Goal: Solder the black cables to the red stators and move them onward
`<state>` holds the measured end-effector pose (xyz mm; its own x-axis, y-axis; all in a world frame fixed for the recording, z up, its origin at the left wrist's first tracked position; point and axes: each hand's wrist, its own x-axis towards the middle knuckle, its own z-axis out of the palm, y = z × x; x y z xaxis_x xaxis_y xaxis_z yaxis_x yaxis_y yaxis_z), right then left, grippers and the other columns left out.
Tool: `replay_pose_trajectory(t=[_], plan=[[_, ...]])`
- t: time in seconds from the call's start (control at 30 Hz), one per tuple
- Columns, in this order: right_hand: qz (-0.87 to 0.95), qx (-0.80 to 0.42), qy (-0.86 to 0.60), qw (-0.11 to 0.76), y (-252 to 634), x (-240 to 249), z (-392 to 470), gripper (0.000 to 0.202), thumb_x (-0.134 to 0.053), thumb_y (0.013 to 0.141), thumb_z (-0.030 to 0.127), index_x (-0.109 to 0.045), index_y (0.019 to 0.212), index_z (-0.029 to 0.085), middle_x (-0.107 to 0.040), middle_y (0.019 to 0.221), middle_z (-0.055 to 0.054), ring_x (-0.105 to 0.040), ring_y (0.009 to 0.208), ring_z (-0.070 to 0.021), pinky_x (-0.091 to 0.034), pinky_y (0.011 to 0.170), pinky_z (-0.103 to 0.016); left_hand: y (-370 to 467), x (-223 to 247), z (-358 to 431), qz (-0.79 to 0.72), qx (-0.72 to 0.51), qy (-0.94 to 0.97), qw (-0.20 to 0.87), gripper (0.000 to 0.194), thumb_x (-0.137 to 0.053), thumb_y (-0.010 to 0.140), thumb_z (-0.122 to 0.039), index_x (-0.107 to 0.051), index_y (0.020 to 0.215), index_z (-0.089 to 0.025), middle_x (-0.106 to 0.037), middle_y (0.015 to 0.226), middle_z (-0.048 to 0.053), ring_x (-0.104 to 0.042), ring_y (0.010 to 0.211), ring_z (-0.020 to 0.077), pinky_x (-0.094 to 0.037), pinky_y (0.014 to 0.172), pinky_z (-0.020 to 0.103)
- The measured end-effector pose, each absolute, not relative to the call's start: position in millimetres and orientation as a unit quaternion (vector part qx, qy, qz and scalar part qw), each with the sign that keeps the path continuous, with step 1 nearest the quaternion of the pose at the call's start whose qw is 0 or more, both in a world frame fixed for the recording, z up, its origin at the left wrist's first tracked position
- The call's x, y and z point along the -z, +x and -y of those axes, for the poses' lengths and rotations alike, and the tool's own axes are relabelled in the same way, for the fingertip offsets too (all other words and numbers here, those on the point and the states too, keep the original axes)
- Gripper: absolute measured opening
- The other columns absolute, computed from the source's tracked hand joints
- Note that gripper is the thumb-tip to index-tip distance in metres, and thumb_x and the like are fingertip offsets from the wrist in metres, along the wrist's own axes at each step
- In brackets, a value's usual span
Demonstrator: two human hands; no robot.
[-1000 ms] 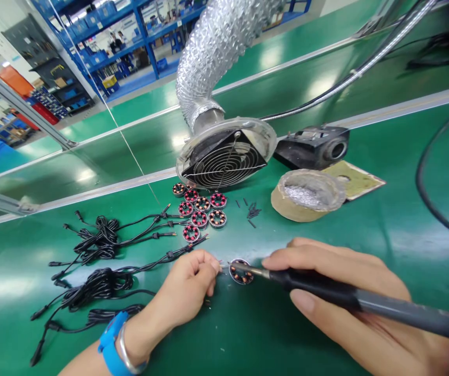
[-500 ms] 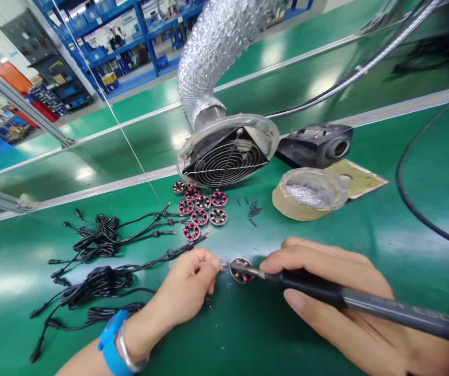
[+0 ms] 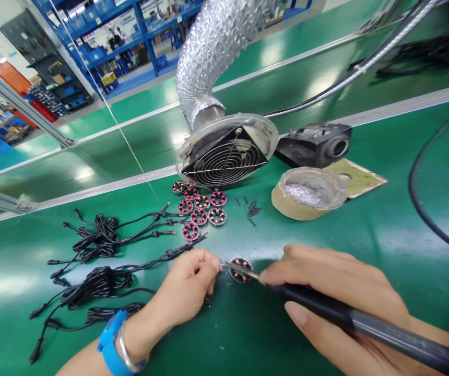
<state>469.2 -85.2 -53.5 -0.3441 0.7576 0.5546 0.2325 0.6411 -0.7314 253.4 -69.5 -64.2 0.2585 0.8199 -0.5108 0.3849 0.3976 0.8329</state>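
Observation:
My right hand (image 3: 338, 292) is wrapped round a black soldering iron (image 3: 318, 305), whose metal tip reaches across a round coil part (image 3: 241, 270) to its left edge. My left hand (image 3: 193, 282) pinches thin wire ends (image 3: 221, 264) just left of that coil; the fingers hide most of what they hold. The tip and the wires meet, or nearly meet, in the gap between hand and coil. Several more ring-shaped coils (image 3: 199, 217), with red or copper windings, lie behind my left hand. Bundled black cables (image 3: 97, 284) lie to its left.
A fume extractor fan (image 3: 226, 156) on a silver duct (image 3: 204, 57) hangs over the bench's back. Behind my right hand are a tan bowl (image 3: 306, 201), a black holder (image 3: 318, 143) and small black tubes (image 3: 253, 210). A dark cord (image 3: 424, 209) curves at the right.
My right hand and the rear of the soldering iron have shifted slightly, the handle now lower at the right. The cord at the right has moved a little rightward. My left hand has stayed put.

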Motion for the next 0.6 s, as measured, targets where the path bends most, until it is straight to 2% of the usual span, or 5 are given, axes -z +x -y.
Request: replay_pose_trajectory(t=[0.2, 0.33, 0.43, 0.6], plan=[[0.759, -0.262, -0.362, 0.473, 471, 50, 89, 0.023, -0.049, 0.083, 0.013, -0.061, 0.101, 0.021, -0.054, 0.065, -0.001, -0.054, 0.054, -0.0173, -0.044, 0.050, -0.032, 253, 65, 70, -0.580, -0.178, 0.523, 0.599, 0.030, -0.047, 0.092, -0.041, -0.049, 0.073, -0.019, -0.042, 0.053, -0.007, -0.033, 0.048, 0.0083, -0.026, 0.048, 0.022], [0.780, -0.226, -0.339, 0.475, 473, 54, 80, 0.028, -0.050, 0.088, 0.015, -0.059, 0.114, 0.021, -0.060, 0.068, -0.001, -0.058, 0.053, -0.0162, -0.046, 0.046, -0.029, 253, 64, 71, -0.578, -0.178, 0.522, 0.601, 0.030, -0.047, 0.092, -0.043, -0.049, 0.073, -0.019, -0.042, 0.053, -0.007, -0.033, 0.047, 0.0084, -0.026, 0.048, 0.022], [0.784, -0.189, -0.334, 0.487, 469, 61, 74, 0.037, -0.051, 0.090, 0.009, -0.056, 0.123, 0.024, -0.065, 0.068, 0.002, -0.061, 0.053, -0.0135, -0.048, 0.047, -0.025, 253, 63, 71, -0.575, -0.182, 0.522, 0.603, 0.031, -0.046, 0.092, -0.044, -0.048, 0.073, -0.019, -0.041, 0.054, -0.007, -0.032, 0.048, 0.0087, -0.026, 0.048, 0.022], [0.795, -0.196, -0.310, 0.484, 452, 80, 69, 0.026, -0.053, 0.090, 0.004, -0.060, 0.108, 0.021, -0.067, 0.074, 0.001, -0.060, 0.055, -0.0101, -0.049, 0.053, -0.021, 250, 62, 70, -0.544, -0.170, 0.529, 0.628, 0.037, -0.043, 0.095, -0.047, -0.045, 0.070, -0.020, -0.041, 0.055, -0.007, -0.033, 0.051, 0.0093, -0.029, 0.051, 0.023]])
